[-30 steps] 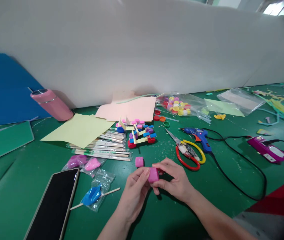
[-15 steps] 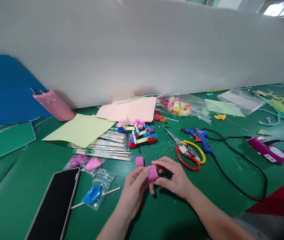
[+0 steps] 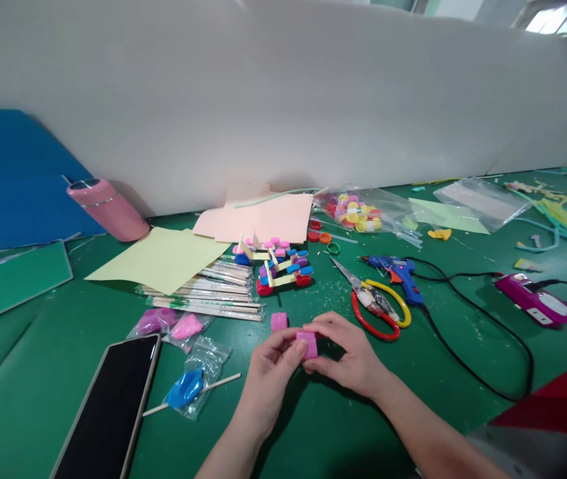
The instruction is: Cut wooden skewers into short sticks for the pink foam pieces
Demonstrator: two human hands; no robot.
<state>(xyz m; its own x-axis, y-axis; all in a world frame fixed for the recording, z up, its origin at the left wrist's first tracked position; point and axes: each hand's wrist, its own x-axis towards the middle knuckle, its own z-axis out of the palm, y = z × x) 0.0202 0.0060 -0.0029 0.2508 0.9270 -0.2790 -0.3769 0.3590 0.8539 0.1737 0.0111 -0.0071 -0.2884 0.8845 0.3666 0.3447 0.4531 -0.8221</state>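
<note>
A small block of pink clay [image 3: 307, 345] is held above the green table between both hands. My left hand [image 3: 276, 366] is closed on its left side, with the thumb across the front. From the right, my right hand [image 3: 346, 352] pinches the same block, forefinger on top and thumb below. Just beyond the fingers a second pink clay block [image 3: 279, 322] lies on the table. Farther back stand small built pieces [image 3: 283, 273] with pale sticks and blue, red and pink parts.
Scissors [image 3: 376, 306] and a blue glue gun [image 3: 398, 273] with a black cord lie to the right. A phone [image 3: 108, 406], bagged blue clay [image 3: 186, 389] and wrapped sticks [image 3: 213, 293] lie left. Behind are a pink bottle [image 3: 108, 209] and a bag of colourful caps [image 3: 356, 213].
The pink clay block has been turned between my fingers and sits more squarely. My left thumb has shifted onto its front, and my right fingers have closed in on it.
</note>
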